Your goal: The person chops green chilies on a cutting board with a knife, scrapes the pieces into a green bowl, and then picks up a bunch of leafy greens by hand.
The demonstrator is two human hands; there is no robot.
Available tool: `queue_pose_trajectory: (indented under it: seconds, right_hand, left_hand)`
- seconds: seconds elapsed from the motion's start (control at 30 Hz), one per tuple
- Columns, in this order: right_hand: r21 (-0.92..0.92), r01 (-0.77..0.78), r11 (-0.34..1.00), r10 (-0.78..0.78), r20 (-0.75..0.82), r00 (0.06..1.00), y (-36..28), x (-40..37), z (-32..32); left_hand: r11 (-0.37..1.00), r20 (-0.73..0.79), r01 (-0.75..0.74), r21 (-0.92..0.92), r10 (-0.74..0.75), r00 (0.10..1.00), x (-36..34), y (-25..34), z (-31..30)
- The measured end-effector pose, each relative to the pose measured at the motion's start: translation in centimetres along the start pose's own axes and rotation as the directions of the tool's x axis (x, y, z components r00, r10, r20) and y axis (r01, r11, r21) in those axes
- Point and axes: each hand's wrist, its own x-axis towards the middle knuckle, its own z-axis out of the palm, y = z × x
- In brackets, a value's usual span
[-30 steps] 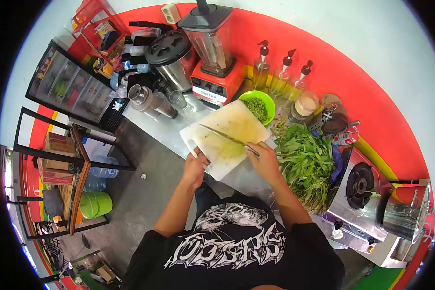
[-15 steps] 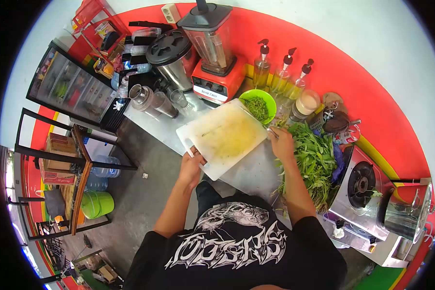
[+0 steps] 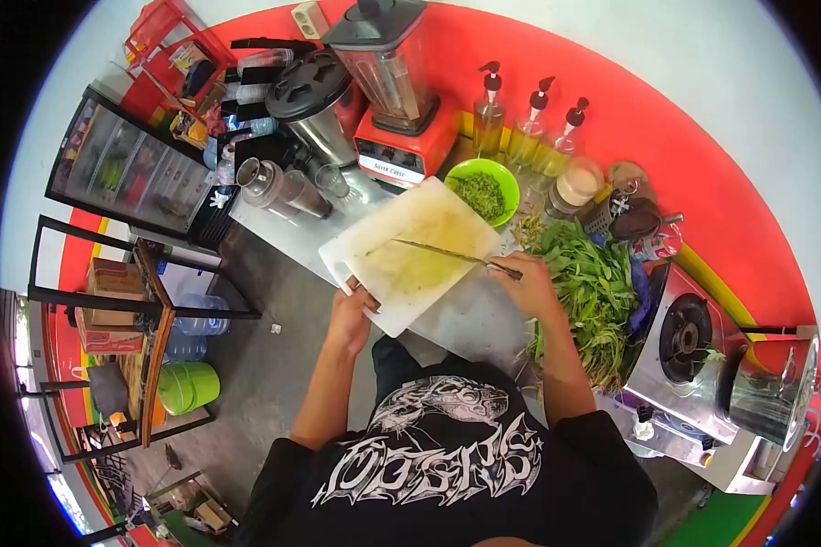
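My left hand (image 3: 350, 314) is closed around the handle end of a white cutting board (image 3: 383, 301), which is held tilted over the metal counter. Wet yellow-green stains mark its surface. In my right hand (image 3: 525, 287) is a knife (image 3: 442, 252), its dark, thin blade reaching left across the middle of the board. Just past the board's far edge stands a bright green bowl (image 3: 511, 187) holding chopped greens (image 3: 480, 195). A large heap of leafy greens (image 3: 588, 296) lies to the right of my right hand.
Behind the bowl stand a red blender (image 3: 397, 146) and several pump bottles (image 3: 488, 114). Glass pitchers (image 3: 265, 182) sit at the counter's left. A gas stove (image 3: 680, 337) with a steel pot (image 3: 771, 392) is at the right. Shelving (image 3: 146, 319) stands at the left.
The knife has swung from the board's far right edge beside the bowl to lie across its middle. The board has shifted slightly left, still in my left hand.
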Motion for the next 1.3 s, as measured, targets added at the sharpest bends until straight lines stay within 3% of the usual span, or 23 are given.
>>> queue_pose_trajectory:
  seconds: [0.13, 0.5, 0.57, 0.63, 0.7, 0.77, 0.87, 1.03, 1.2, 1.3]
  right_hand:
    - [-0.086, -0.044, 0.995, 0.045, 0.011, 0.999, 0.4, -0.1, -0.5]
    - [-0.125, -0.24, 0.963, 0.188, -0.329, 0.925, 4.6, 4.5, -0.1]
    - [0.135, -0.301, 0.944, 0.329, -0.338, 0.882, 3.8, 4.6, 0.0]
    - [0.144, -0.276, 0.95, 0.31, -0.374, 0.874, 3.6, 4.5, 0.7]
    - [0.429, -0.351, 0.833, 0.493, -0.286, 0.822, 3.4, 4.4, 1.7]
    - [0.462, -0.369, 0.806, 0.508, -0.221, 0.833, 1.3, 4.2, 1.6]
    - [0.658, -0.397, 0.64, 0.578, -0.072, 0.813, 1.1, 4.8, 2.1]
    - [0.698, -0.423, 0.578, 0.637, -0.062, 0.768, 0.7, 7.0, 2.9]
    - [0.609, -0.448, 0.655, 0.646, -0.143, 0.75, 1.2, 7.3, 3.2]
    - [0.571, -0.444, 0.691, 0.633, -0.181, 0.753, 2.1, 6.2, 3.6]
  left_hand:
    - [1.0, 0.027, 0.008, 0.01, -0.008, 1.0, 0.2, 0.1, -1.4]
    - [0.992, 0.038, -0.024, 0.121, 0.019, 0.999, -0.1, 1.6, -0.9]
    - [0.99, 0.025, -0.033, 0.137, 0.03, 0.999, -0.7, 2.3, -0.5]
    - [0.974, 0.053, -0.096, 0.204, 0.087, 0.995, -0.8, 2.4, -0.5]
    - [0.962, 0.079, -0.138, 0.236, 0.122, 0.989, -0.3, 2.2, -1.1]
    - [0.93, 0.115, -0.17, 0.326, 0.139, 0.984, -0.6, 2.8, -0.3]
    - [0.892, 0.154, -0.208, 0.402, 0.158, 0.975, -0.7, 3.2, 1.0]
    - [0.864, 0.187, -0.222, 0.452, 0.151, 0.971, -0.9, 2.8, 3.1]
    - [0.861, 0.247, -0.277, 0.426, 0.184, 0.951, 0.6, 2.1, 3.5]
    - [0.895, 0.202, -0.245, 0.371, 0.18, 0.963, 0.6, 2.8, 4.6]
